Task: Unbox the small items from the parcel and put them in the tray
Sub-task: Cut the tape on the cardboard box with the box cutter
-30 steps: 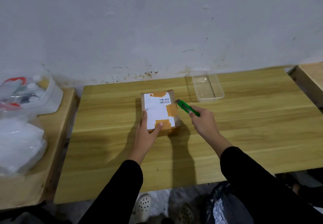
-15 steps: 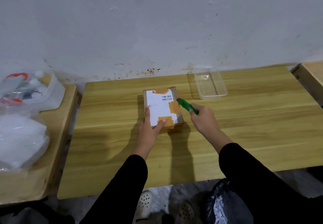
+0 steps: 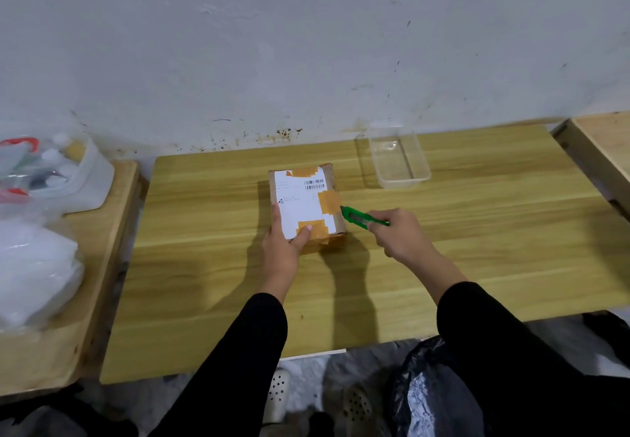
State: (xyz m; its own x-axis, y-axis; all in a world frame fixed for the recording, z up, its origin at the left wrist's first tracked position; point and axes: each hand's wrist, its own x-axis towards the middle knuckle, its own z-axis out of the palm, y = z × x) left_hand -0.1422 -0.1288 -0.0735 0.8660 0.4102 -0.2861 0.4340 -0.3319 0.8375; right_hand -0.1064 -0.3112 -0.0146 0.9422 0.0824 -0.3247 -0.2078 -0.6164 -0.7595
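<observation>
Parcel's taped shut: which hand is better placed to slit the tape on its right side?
Right. The right hand grips the green utility knife, tip at the right edge of the parcel by the orange tape. The left hand holds the near left corner, steadying it, with no tool.

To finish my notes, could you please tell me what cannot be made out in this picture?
- Contents of the parcel: head view, taped shut.
- Blade of the green cutter: head view, too small; its rear sits inside the right hand.
- Label print: too small, blurred.
- Plastic bags at left: cut by the left edge; film blurs their contents.
</observation>
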